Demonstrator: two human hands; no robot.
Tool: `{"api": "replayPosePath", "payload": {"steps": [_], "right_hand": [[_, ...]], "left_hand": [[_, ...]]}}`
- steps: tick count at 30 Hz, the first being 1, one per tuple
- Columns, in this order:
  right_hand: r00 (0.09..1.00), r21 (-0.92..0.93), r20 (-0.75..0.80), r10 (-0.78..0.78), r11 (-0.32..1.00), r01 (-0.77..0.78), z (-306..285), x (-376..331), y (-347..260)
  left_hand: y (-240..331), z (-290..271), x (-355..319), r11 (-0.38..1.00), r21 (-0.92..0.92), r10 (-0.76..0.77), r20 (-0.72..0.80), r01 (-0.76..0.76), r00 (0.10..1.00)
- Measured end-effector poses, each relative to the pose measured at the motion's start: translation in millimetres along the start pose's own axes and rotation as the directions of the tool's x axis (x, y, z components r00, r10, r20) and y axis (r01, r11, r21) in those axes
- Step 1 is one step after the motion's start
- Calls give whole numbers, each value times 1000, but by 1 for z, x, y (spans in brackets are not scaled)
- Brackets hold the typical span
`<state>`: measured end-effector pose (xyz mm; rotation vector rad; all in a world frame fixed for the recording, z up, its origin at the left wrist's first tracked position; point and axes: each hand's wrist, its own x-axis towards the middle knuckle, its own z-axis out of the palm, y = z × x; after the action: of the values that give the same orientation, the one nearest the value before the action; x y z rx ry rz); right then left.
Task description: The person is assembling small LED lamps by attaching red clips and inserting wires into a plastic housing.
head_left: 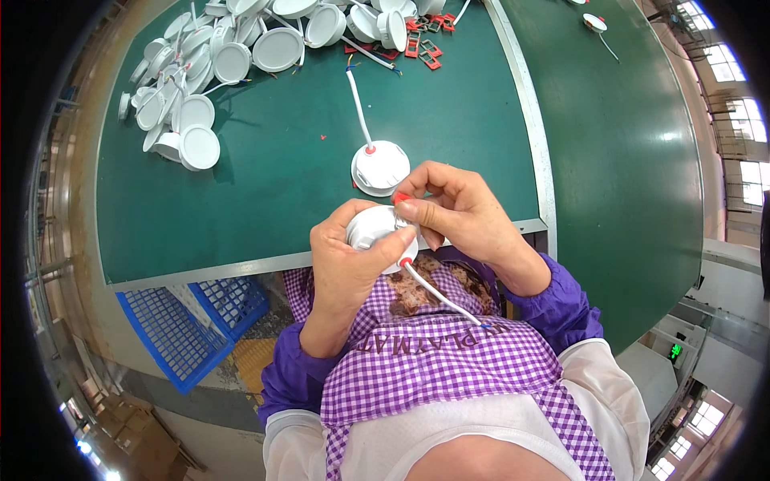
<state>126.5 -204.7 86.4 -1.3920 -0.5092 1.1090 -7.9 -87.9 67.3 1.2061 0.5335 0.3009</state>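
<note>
My left hand [343, 255] grips a round white lamp housing [366, 228] at the table's front edge, thumb across its back. From a red grommet on the housing a white cable [439, 295] hangs down over my apron. My right hand [461, 210] pinches a small red plastic piece [400, 197] between thumb and finger, right at the housing's far rim. Part of that piece is hidden by the fingers. Just beyond my hands a second white lamp housing [383, 170] lies on the green table, its cable pointing away with bare coloured wire ends.
Many white round lamps [233, 62] are heaped at the far left of the table [273, 184]. Red plastic frames [430, 53] lie scattered at the back. A metal rail [525, 104] borders a green surface on the right. Blue baskets [180, 333] stand below left.
</note>
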Motion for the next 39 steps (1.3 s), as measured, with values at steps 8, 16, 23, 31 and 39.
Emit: {"api": "replayPosePath", "payload": {"steps": [8, 16, 23, 31, 39], "right_hand": [[985, -228, 174, 10, 973, 31, -3, 15, 9], [753, -788, -305, -582, 599, 144, -73, 92, 15], [699, -959, -148, -699, 273, 71, -106, 150, 0], [955, -982, -13, -295, 186, 44, -99, 133, -7], [917, -998, -52, -396, -20, -65, -80, 92, 4]], "left_hand": [[4, -23, 3, 936, 351, -135, 317, 16, 939], [-5, -65, 3, 923, -384, -64, -135, 7, 989], [-1, -57, 4, 793, -609, -127, -137, 17, 982], [-7, -49, 3, 739, -655, -227, -21, 159, 974], [-3, -14, 10, 751, -635, -242, -8, 182, 970]]}}
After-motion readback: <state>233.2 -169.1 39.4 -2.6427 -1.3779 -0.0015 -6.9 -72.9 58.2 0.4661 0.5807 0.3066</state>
